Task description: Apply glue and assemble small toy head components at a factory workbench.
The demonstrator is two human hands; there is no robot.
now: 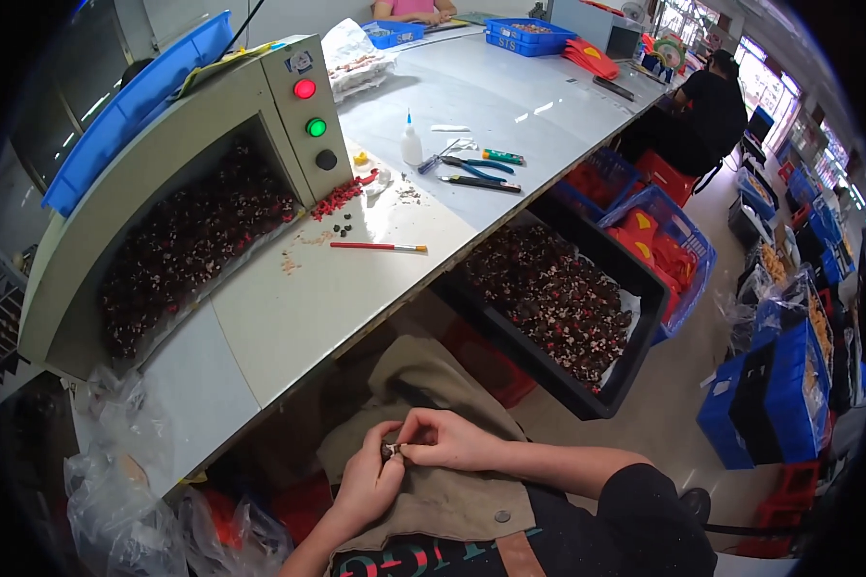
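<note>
Closely, a small dark piece point(389, 451) with a pale part sits between the fingertips of two bare hands, low over the lap and mostly covered by the fingers. The left hand point(369, 478) pinches it between thumb and fingers; the right hand point(445, 441) closes thumb and forefinger on its near side, so both hands meet at the piece. Beneath them, an olive apron point(496, 490) spreads over the person's lap.

From the hands, a red paintbrush point(378, 247) lies at twelve o'clock on the pale worktable point(289, 322), with red bits point(337, 199) scattered beyond it. Farther along that line stands a white squeeze bottle point(411, 147), and nearer one o'clock lie blue-handled pliers point(478, 169). At eleven o'clock, an arched machine point(282, 87) (its red light and green light both look bright) holds a heap of dark, white and red pieces point(192, 245). Between one and two o'clock, a black tray point(642, 356) carries a similar heap point(548, 293); a blue crate point(707, 255) of red and yellow items sits just beside it. Clear plastic bags point(115, 514) bunch between eight and nine o'clock.
</note>
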